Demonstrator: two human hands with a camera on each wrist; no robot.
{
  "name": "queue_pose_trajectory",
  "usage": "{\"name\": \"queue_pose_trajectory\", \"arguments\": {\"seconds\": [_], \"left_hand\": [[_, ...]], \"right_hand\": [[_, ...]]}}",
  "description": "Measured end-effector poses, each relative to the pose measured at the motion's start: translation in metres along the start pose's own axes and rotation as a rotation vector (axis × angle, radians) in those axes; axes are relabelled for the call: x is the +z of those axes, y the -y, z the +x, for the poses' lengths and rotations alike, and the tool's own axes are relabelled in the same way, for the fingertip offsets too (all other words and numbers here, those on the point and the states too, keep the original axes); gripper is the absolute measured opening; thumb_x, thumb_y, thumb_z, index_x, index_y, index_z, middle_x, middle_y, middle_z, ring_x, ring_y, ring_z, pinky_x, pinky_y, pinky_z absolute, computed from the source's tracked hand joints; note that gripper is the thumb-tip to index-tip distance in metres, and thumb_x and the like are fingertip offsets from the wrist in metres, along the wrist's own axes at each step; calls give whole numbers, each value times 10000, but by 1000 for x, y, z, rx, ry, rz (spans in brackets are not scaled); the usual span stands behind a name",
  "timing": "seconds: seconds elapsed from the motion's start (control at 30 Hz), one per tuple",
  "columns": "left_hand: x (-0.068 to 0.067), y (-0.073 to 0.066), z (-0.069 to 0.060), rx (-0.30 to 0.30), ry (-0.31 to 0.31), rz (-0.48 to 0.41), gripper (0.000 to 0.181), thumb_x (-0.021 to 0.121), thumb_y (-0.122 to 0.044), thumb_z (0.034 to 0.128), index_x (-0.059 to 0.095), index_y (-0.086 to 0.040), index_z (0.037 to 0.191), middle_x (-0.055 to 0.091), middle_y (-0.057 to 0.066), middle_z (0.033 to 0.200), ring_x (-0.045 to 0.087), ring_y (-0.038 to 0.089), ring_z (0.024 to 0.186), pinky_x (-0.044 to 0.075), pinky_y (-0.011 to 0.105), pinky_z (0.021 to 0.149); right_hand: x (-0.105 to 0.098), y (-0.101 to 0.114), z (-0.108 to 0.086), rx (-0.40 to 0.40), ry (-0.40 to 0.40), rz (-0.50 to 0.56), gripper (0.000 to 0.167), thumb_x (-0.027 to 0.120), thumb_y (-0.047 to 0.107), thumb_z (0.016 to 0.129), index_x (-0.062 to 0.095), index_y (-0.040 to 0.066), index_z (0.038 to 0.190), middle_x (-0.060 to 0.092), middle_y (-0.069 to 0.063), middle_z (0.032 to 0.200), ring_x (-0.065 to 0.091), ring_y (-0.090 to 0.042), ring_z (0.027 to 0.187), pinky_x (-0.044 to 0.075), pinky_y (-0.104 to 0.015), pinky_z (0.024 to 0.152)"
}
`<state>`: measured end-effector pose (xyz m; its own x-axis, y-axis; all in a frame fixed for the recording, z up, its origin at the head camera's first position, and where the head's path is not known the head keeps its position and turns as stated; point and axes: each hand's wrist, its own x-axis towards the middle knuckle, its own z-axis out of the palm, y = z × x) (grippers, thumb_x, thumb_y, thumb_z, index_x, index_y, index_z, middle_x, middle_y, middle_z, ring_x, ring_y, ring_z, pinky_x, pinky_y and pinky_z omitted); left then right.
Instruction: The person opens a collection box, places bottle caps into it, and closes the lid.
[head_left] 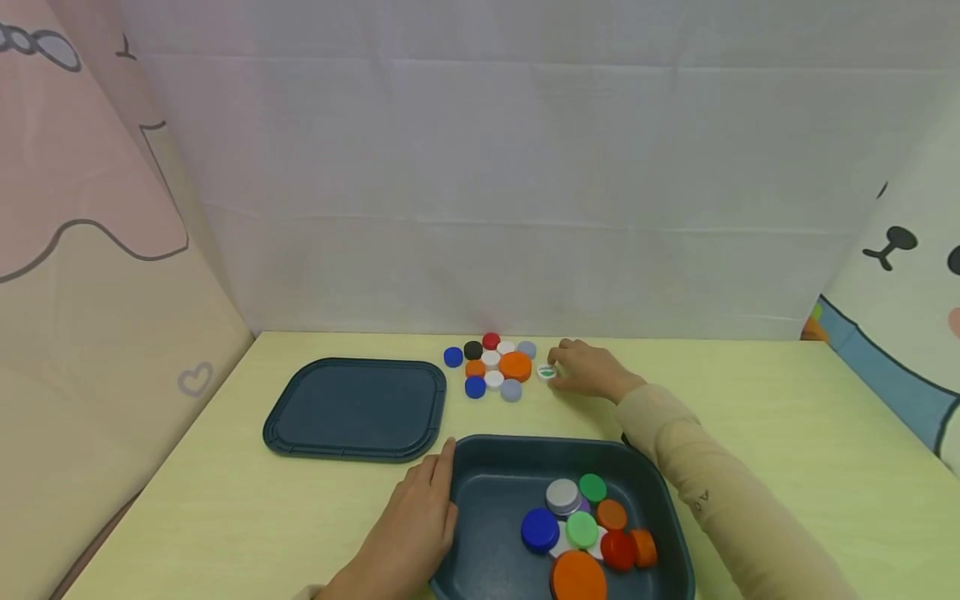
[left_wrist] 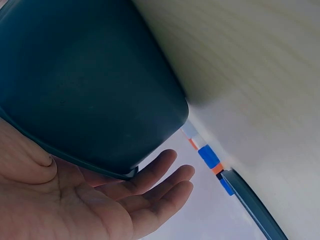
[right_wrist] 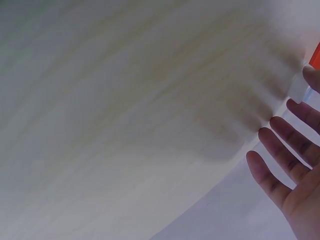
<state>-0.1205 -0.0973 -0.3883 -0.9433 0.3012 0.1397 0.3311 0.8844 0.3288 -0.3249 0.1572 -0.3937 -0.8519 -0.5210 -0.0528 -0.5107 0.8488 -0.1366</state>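
My right hand [head_left: 592, 371] reaches to the far side of the table, with thumb and index finger pinching a white bottle cap [head_left: 546, 372] with a green print. Its other fingers [right_wrist: 272, 177] are spread in the right wrist view. Just left of it lies a cluster of caps, including a large orange cap [head_left: 515, 367] and a blue cap [head_left: 475, 387]. My left hand [head_left: 416, 517] rests along the left rim of a dark blue bin [head_left: 480, 508], its fingers loosely extended. Inside the bin are several caps, among them a red cap [head_left: 618, 550] and a blue cap [head_left: 540, 531].
A flat dark blue lid or tray [head_left: 356, 408] lies on the table [head_left: 210, 517], left of the cap cluster. Behind the table hangs a white cloth [head_left: 525, 167]. Printed cloths stand at the left and right sides.
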Motion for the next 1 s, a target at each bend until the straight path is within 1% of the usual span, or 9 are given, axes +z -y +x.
{"name": "queue_pose_trajectory", "arguments": {"seconds": [0.2,0.33,0.47,0.6,0.77,1.0], "left_hand": [[-1,0,0,-6,17,-11,563,472,-96,866,302,45,1384,517,165,1163,519,287,1059,449,455,865],[-1,0,0,-10,26,-16,568,473,-97,866,296,42,1387,515,165,1167,518,289,1064,447,456,865],[-1,0,0,-8,22,-16,567,475,-97,865,299,43,1386,516,165,1164,519,288,1064,448,456,862],[-1,0,0,-5,19,-16,562,476,-95,864,306,46,1381,518,166,1160,520,291,1064,448,457,860],[0,-1,0,-2,12,-18,558,475,-91,863,311,48,1378,519,167,1160,518,298,1069,447,462,858],[-1,-1,-1,1,5,-17,559,480,-90,860,315,50,1375,521,164,1158,520,296,1065,448,461,855]], "right_hand": [[-1,1,-1,0,-6,-5,324,630,310,830,609,96,1073,570,-77,1006,533,-231,881,492,-402,746],[1,-3,-2,22,-5,2,313,615,314,829,603,107,1064,569,-69,993,532,-218,856,483,-397,702],[-1,-5,-5,39,-1,14,307,609,309,828,599,108,1060,575,-67,980,532,-212,836,473,-399,670],[-6,-5,-10,21,-12,7,288,609,283,829,597,95,1048,580,-67,965,537,-219,830,475,-398,665],[-12,-1,-19,-6,-34,-24,280,604,261,827,601,86,1046,586,-63,955,545,-226,834,482,-389,687],[-20,4,-40,-27,-85,-55,288,607,267,822,606,85,1045,601,-65,952,536,-219,806,466,-362,639]]}}
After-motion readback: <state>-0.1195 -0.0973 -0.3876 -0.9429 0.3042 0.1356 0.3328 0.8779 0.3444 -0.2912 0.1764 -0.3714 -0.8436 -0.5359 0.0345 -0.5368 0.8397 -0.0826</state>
